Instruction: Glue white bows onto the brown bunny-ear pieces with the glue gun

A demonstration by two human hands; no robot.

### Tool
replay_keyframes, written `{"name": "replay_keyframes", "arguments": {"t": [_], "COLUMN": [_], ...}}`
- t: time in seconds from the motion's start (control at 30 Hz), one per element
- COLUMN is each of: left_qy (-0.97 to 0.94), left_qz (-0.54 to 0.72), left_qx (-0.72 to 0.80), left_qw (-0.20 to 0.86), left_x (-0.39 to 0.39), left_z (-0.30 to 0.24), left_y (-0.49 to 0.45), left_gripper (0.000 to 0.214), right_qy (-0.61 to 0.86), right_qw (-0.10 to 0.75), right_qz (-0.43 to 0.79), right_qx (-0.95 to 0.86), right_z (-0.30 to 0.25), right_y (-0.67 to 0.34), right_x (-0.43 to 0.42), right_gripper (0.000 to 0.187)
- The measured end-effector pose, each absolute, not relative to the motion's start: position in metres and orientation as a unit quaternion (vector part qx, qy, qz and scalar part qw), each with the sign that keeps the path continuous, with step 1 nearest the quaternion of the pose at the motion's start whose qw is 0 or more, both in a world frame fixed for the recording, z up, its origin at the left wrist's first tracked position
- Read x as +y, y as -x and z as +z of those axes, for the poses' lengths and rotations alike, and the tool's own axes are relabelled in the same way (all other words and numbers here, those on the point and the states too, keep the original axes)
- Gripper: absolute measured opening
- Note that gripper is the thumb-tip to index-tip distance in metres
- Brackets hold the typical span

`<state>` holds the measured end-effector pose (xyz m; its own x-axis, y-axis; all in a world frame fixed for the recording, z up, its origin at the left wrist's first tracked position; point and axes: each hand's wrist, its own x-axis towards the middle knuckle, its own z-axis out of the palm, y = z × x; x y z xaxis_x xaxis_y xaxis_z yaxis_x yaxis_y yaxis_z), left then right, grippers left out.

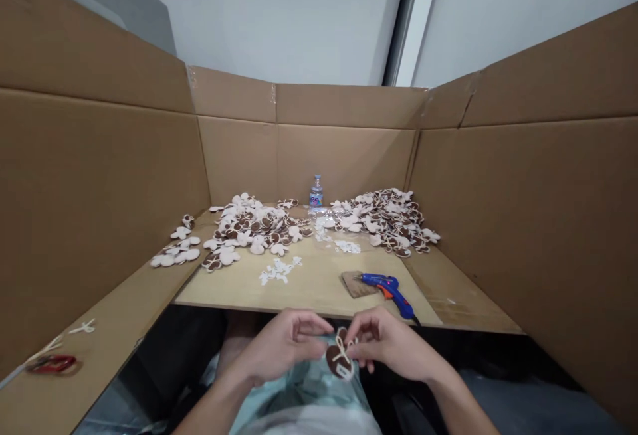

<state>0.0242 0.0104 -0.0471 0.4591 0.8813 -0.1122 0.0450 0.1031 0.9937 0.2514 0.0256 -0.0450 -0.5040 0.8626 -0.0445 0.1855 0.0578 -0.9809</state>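
Below the table's front edge, over my lap, both hands meet on one small brown felt piece (337, 362) with a cream bow on it. My left hand (282, 347) pinches its left side with curled fingers. My right hand (393, 343) pinches the bow at its top right. On the wooden table (309, 285) lie two heaps of similar brown-and-cream felt shapes, a left heap (249, 226) and a right heap (389, 219).
A blue glue gun (389, 287) rests on a brown pad near the table's front right. A small water bottle (316, 192) stands at the back. Loose white bows (279, 270) lie mid-table. Cardboard walls (100, 182) enclose everything. Red scissors (52, 363) lie at the left.
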Motion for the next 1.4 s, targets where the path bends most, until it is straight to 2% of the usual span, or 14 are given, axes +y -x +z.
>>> {"name": "replay_keyframes", "arguments": {"t": [0.03, 0.07, 0.1, 0.13, 0.17, 0.23, 0.27, 0.37, 0.47, 0.6, 0.8, 1.0, 1.2, 1.4], "left_qy": [-0.61, -0.64, -0.659, -0.65, -0.638, -0.607, -0.594, -0.576, -0.571, -0.555, -0.506, -0.521, -0.535, -0.572], "left_qz": [0.342, 0.356, 0.384, 0.409, 0.423, 0.451, 0.459, 0.462, 0.45, 0.45, 0.508, 0.574, 0.586, 0.551], "left_qx": [0.428, 0.466, 0.509, 0.541, 0.565, 0.612, 0.63, 0.664, 0.682, 0.694, 0.688, 0.589, 0.503, 0.481], "left_qw": [0.572, 0.496, 0.398, 0.342, 0.306, 0.231, 0.196, 0.119, 0.087, 0.085, 0.113, 0.23, 0.342, 0.371], "left_x": [0.018, 0.027, 0.038, 0.05, 0.064, 0.092, 0.107, 0.148, 0.178, 0.191, 0.168, 0.121, 0.071, 0.068], "left_z": [-0.051, -0.055, -0.06, -0.064, -0.068, -0.072, -0.072, -0.067, -0.063, -0.064, -0.059, -0.045, -0.037, -0.059], "left_y": [-0.017, -0.008, 0.002, 0.012, 0.022, 0.041, 0.049, 0.062, 0.063, 0.064, 0.074, 0.052, 0.018, -0.021], "left_gripper": [0.026, 0.02, 0.026, 0.032, 0.032, 0.02, 0.021, 0.037, 0.036, 0.034, 0.034, 0.013, 0.025, 0.02], "right_qy": [0.418, 0.452, 0.493, 0.538, 0.578, 0.65, 0.68, 0.746, 0.769, 0.764, 0.736, 0.723, 0.719, 0.721], "right_qw": [0.33, 0.393, 0.459, 0.495, 0.489, 0.403, 0.341, 0.171, 0.103, 0.098, 0.134, 0.198, 0.214, 0.231], "right_qz": [0.527, 0.46, 0.371, 0.283, 0.219, 0.147, 0.125, 0.058, 0.045, 0.078, 0.121, 0.148, 0.149, 0.154], "right_qx": [-0.662, -0.656, -0.639, -0.62, -0.615, -0.627, -0.637, -0.641, -0.629, -0.633, -0.653, -0.645, -0.644, -0.635], "right_z": [-0.042, -0.039, -0.035, -0.032, -0.03, -0.031, -0.034, -0.048, -0.063, -0.072, -0.078, -0.081, -0.078, -0.074], "right_y": [-0.257, -0.264, -0.271, -0.278, -0.284, -0.295, -0.298, -0.303, -0.304, -0.309, -0.317, -0.321, -0.319, -0.315], "right_x": [0.028, 0.031, 0.034, 0.037, 0.04, 0.047, 0.051, 0.064, 0.075, 0.084, 0.092, 0.099, 0.093, 0.092], "right_gripper": [0.037, 0.043, 0.051, 0.062, 0.072, 0.078, 0.074, 0.048, 0.034, 0.024, 0.022, 0.018, 0.014, 0.014]}}
